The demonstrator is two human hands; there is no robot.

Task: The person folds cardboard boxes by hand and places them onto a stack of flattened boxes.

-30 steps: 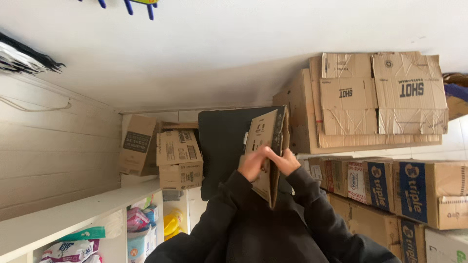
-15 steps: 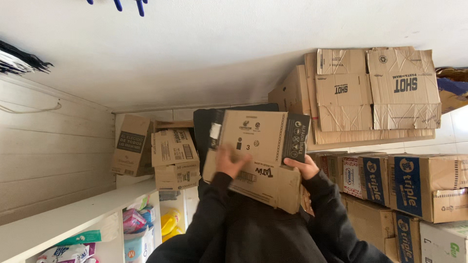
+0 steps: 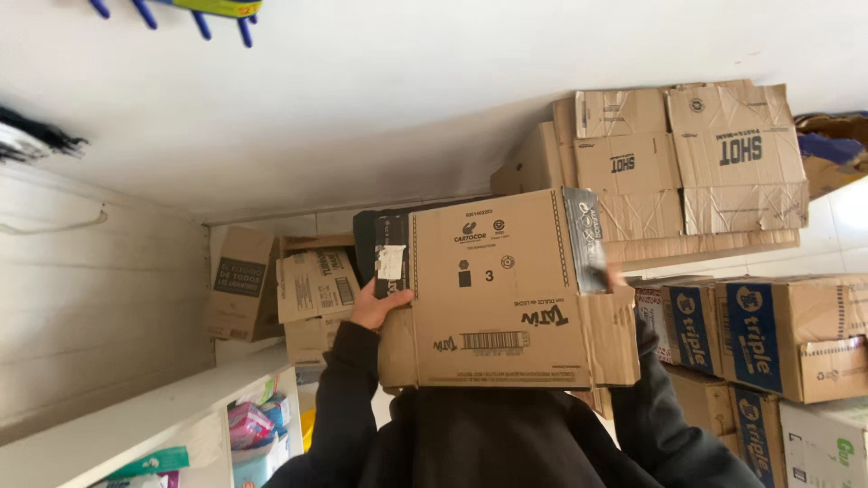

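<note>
Cardboard box (image 3: 506, 289) held up in front of me, centre of scene, printed face toward camera, flaps hanging at near edge. My left hand (image 3: 375, 303) grips left edge, fingers curled round corner by white label. My right hand (image 3: 618, 278) mostly hidden behind right edge; grip there can't tell. Judging: looks light, maybe empty, walls stiff but flaps floppy; best held by both side edges. Stacked boxes (image 3: 687, 163) far right, shelf (image 3: 145, 425) near left.

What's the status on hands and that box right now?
Left hand grips cardboard box at its edge. Right hand hidden behind it. Box raised, stacked cartons close behind.
</note>
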